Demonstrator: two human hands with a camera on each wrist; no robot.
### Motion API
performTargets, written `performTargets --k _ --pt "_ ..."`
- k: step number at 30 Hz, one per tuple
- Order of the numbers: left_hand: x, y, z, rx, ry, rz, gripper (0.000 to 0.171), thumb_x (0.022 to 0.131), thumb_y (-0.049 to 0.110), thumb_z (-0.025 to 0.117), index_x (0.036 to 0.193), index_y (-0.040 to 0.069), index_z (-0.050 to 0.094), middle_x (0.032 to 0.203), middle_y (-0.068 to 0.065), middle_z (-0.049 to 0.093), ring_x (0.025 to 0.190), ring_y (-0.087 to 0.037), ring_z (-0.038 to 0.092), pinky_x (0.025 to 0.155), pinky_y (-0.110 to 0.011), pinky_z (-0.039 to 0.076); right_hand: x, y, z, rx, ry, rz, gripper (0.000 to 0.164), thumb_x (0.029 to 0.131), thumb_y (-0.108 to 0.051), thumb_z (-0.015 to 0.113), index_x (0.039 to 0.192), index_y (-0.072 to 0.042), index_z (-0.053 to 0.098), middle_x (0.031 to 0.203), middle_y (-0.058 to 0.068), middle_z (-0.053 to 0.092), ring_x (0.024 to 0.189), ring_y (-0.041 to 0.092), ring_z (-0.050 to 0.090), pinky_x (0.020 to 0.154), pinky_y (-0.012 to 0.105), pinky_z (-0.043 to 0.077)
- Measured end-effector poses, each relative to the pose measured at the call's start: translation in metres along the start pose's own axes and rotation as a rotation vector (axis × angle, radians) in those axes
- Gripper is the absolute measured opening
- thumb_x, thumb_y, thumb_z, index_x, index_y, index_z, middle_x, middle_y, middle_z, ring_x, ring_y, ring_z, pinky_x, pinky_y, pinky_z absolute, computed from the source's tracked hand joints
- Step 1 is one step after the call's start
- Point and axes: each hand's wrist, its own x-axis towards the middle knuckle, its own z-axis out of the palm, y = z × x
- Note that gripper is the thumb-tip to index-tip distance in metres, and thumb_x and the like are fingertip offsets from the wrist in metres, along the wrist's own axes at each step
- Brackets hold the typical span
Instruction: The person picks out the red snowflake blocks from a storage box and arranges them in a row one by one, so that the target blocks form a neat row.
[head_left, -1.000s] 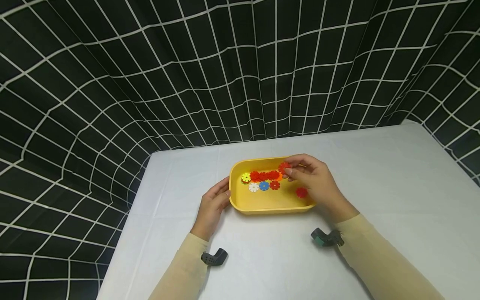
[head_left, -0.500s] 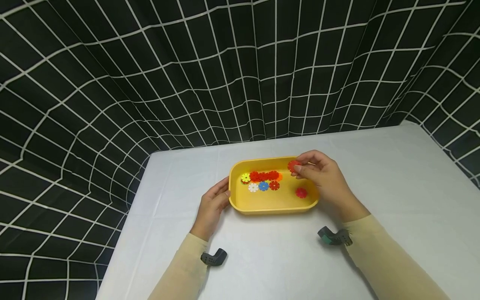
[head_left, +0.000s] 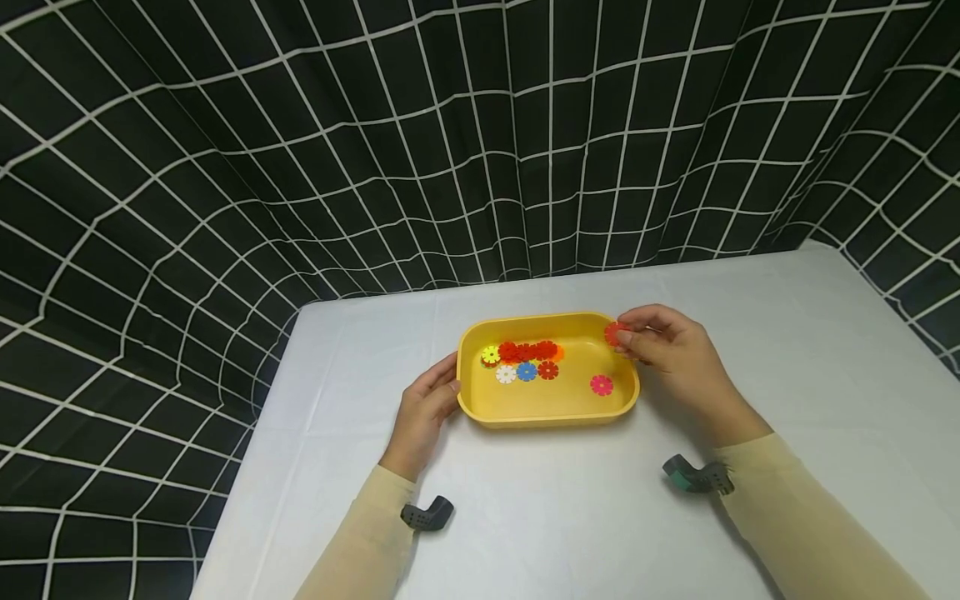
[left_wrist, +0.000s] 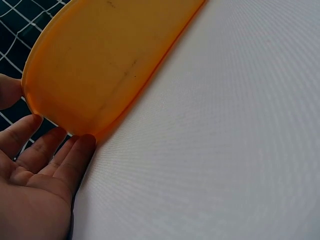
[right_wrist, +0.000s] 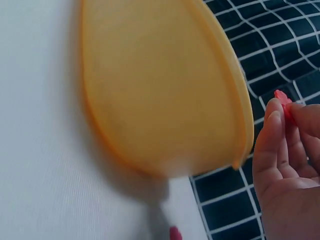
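Note:
A yellow plastic bin with rounded corners stands on the white table and holds several notched snowflake discs. My left hand rests against the bin's left end from outside. In the left wrist view, its spread fingers touch the orange-looking outer wall, with the thumb near the rim. At the far right corner of the bin, my right hand pinches a red snowflake disc between thumb and fingers. The disc shows edge-on in the right wrist view, beside the bin.
Inside the bin, a row of red discs lies towards the back, with a yellow disc at its left. In front lie white, blue and red discs. A pink disc sits apart. A black gridded curtain hangs behind.
My right hand has moved right, carrying the red disc from over the bin to its far right corner. The left hand and the bin have hardly moved.

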Motion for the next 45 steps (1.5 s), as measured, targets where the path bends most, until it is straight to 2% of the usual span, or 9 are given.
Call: performTargets --k 7,11,19,24,33,35,40,45 --pt "0.001 -0.001 0.000 -0.015 -0.006 0.001 0.049 0.107 0.008 0.063 0.156 0.005 0.058 0.156 -0.011 0.058 0.142 -0.028 0.057 0.110 -0.039 0.054 -0.003 0.012 -0.020 -0.024 0.040 0.021 0.034 0.108 -0.020 0.073 0.135 -0.001 0.066 0.116 0.012 0.071 0.095 0.028 0.074 0.088 0.031 0.065" --pt "0.001 0.000 0.000 -0.021 -0.008 0.000 0.050 0.108 0.008 0.063 0.157 0.005 0.057 0.157 -0.012 0.057 0.143 -0.028 0.056 0.110 -0.039 0.054 -0.002 0.022 -0.033 -0.035 0.073 0.057 0.036 0.109 -0.023 0.072 0.137 -0.002 0.065 0.117 0.012 0.069 0.099 0.029 0.075 0.091 0.029 0.063" --pt "0.000 0.002 0.000 -0.027 -0.006 -0.006 0.048 0.108 0.006 0.062 0.157 0.005 0.058 0.157 -0.011 0.058 0.143 -0.027 0.056 0.111 -0.039 0.054 0.002 0.047 -0.057 -0.141 0.141 0.176 0.045 0.109 -0.036 0.070 0.141 -0.004 0.064 0.125 0.013 0.067 0.104 0.017 0.071 0.088 0.016 0.058" --pt "0.000 0.001 0.000 -0.029 -0.010 -0.004 0.049 0.108 0.006 0.062 0.157 0.005 0.058 0.157 -0.011 0.058 0.143 -0.028 0.056 0.111 -0.039 0.054 0.004 0.058 -0.060 -0.208 0.138 0.211 0.040 0.112 -0.028 0.065 0.141 -0.001 0.062 0.126 0.018 0.067 0.101 0.016 0.069 0.085 0.013 0.057" --pt "0.001 0.000 0.000 -0.026 -0.003 -0.005 0.048 0.108 0.005 0.061 0.156 0.005 0.058 0.156 -0.011 0.059 0.142 -0.027 0.057 0.111 -0.039 0.054 0.006 0.066 -0.058 -0.399 0.132 0.207 0.033 0.111 -0.021 0.064 0.134 0.002 0.068 0.119 0.020 0.068 0.101 0.033 0.062 0.074 0.008 0.053" --pt "0.001 -0.001 -0.001 -0.020 -0.002 -0.006 0.048 0.108 0.005 0.061 0.156 0.006 0.058 0.156 -0.010 0.059 0.142 -0.026 0.057 0.110 -0.039 0.054 0.006 0.067 -0.058 -0.442 0.123 0.199 0.031 0.111 -0.021 0.064 0.132 0.002 0.068 0.118 0.021 0.068 0.102 0.034 0.060 0.077 0.015 0.053" --pt "0.001 -0.001 -0.001 -0.007 0.001 -0.009 0.048 0.108 0.006 0.062 0.156 0.007 0.059 0.156 -0.009 0.059 0.142 -0.025 0.057 0.111 -0.038 0.053 0.007 0.069 -0.058 -0.506 0.103 0.188 0.030 0.110 -0.020 0.065 0.130 0.001 0.069 0.118 0.021 0.069 0.104 0.037 0.057 0.087 0.042 0.053" --pt "0.001 0.000 -0.001 -0.007 -0.005 -0.005 0.048 0.108 0.007 0.062 0.156 0.007 0.059 0.156 -0.009 0.059 0.142 -0.026 0.057 0.110 -0.038 0.054 0.006 0.067 -0.055 -0.534 0.101 0.185 0.030 0.110 -0.019 0.066 0.130 0.003 0.069 0.116 0.022 0.068 0.103 0.038 0.058 0.090 0.050 0.056"
